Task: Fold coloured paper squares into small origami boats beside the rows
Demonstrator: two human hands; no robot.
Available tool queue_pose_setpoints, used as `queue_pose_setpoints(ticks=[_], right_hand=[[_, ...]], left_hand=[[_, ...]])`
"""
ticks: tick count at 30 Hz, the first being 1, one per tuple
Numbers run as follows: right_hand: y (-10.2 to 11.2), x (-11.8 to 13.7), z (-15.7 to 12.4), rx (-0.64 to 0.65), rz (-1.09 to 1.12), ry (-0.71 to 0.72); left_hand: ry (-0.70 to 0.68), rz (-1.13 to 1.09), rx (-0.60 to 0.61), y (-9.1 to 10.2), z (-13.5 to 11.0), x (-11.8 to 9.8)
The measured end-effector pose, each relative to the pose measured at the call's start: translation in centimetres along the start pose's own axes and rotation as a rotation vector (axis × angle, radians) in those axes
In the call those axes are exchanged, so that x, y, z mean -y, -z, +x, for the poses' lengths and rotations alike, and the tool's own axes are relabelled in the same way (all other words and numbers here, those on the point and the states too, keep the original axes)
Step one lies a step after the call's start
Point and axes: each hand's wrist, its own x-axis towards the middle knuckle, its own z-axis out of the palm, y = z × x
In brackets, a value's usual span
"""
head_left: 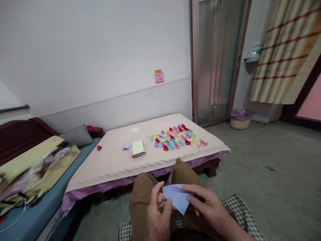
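Observation:
A folded lilac paper sheet (177, 197) is held over my lap between both hands. My left hand (157, 212) pinches its left side, fingers curled closed. My right hand (204, 202) grips the right edge with thumb and fingers pressed on it. Ahead, on a low bed with a cream cover (112, 162), lie several small folded paper shapes (178, 137) in many colours, a stack of coloured paper squares (137, 148), a loose lilac sheet (127, 145), a yellow sheet (134, 130) and one red folded piece (99, 147).
A blue mattress (37, 211) with a yellow bundle (32, 167) and a grey pillow (76, 135) lies at the left. A glass door (218, 60), a bin (240, 118) and a striped curtain (286, 50) stand at the right. I sit on a checked cushion (240, 207).

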Motion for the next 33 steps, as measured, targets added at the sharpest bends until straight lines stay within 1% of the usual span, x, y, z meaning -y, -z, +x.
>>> queue_pose_setpoints(ticks=[3, 5, 8, 10, 14, 16, 18, 22, 26, 29, 33], right_hand=[[0.2, 0.4, 0.1, 0.015, -0.019, 0.046], [0.3, 0.7, 0.1, 0.014, -0.013, 0.062], [0.4, 0.9, 0.3, 0.031, 0.009, 0.050], [0.4, 0.9, 0.4, 0.046, 0.033, 0.010], [0.3, 0.5, 0.4, 0.039, 0.106, -0.126], [0.3, 0.1, 0.4, 0.033, 0.147, -0.158], [0.3, -0.2, 0.3, 0.039, 0.189, -0.162], [0.7, -0.3, 0.2, 0.081, 0.217, -0.104], [1.1, 0.4, 0.2, 0.130, 0.135, -0.012], [1.2, 1.0, 0.3, 0.157, 0.030, 0.029], [1.2, 1.6, 0.3, 0.177, -0.095, 0.051]], left_hand=[[-0.007, 0.035, 0.055, 0.5, 0.1, -0.3], [-0.023, 0.077, 0.112, 1.0, 0.2, -0.4], [-0.052, 0.163, 0.198, 1.7, 0.4, -0.4], [-0.056, 0.209, 0.221, 1.9, 0.4, -0.5], [-0.005, 0.165, 0.229, 1.7, 0.5, -1.0], [0.020, 0.121, 0.227, 1.5, 0.5, -1.3], [0.030, 0.085, 0.220, 1.4, 0.4, -1.5], [0.048, -0.017, 0.234, 1.7, 0.4, -1.0], [0.086, -0.093, 0.254, 2.1, 0.6, -0.5], [0.052, -0.029, 0.240, 2.0, 0.8, -0.5], [0.045, 0.121, 0.147, 1.6, 1.0, -0.6]])
